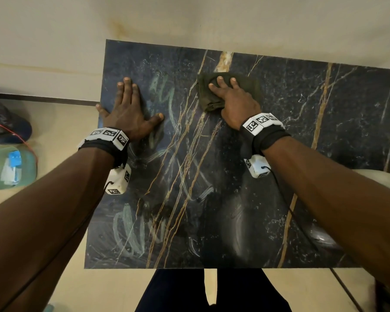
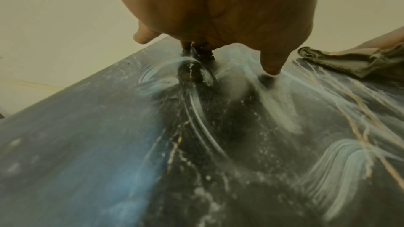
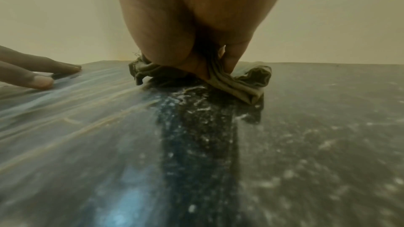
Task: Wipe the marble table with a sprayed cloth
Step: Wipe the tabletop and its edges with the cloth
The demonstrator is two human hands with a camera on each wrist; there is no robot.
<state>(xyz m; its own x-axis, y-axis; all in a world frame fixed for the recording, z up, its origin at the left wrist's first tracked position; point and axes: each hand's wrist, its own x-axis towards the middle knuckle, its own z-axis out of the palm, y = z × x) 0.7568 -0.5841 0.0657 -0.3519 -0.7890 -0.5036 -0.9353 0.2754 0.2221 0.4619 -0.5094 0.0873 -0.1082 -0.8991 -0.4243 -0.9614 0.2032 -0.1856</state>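
Observation:
The dark marble table [image 1: 324, 131] with gold veins fills the head view. Pale greenish smears [image 1: 131, 230] streak its left half, near and far. My left hand [image 1: 135, 102] lies flat with spread fingers near the far left corner, holding nothing; in the left wrist view its fingertips [image 2: 271, 68] touch the wet, streaked table [image 2: 87, 144]. My right hand [image 1: 230, 95] presses on a crumpled olive cloth [image 1: 250, 86] at the far middle. In the right wrist view the cloth [image 3: 240, 84] is bunched between thumb and fingers of that hand [image 3: 196, 15].
A pale wall runs right behind the table's far edge. On the floor to the left stand a green basket [image 1: 11, 167] and a dark bag [image 1: 5, 122], with a red cord beside them. My legs [image 1: 212, 289] stand at the near edge. A black cable [image 1: 302, 226] crosses the table's right side.

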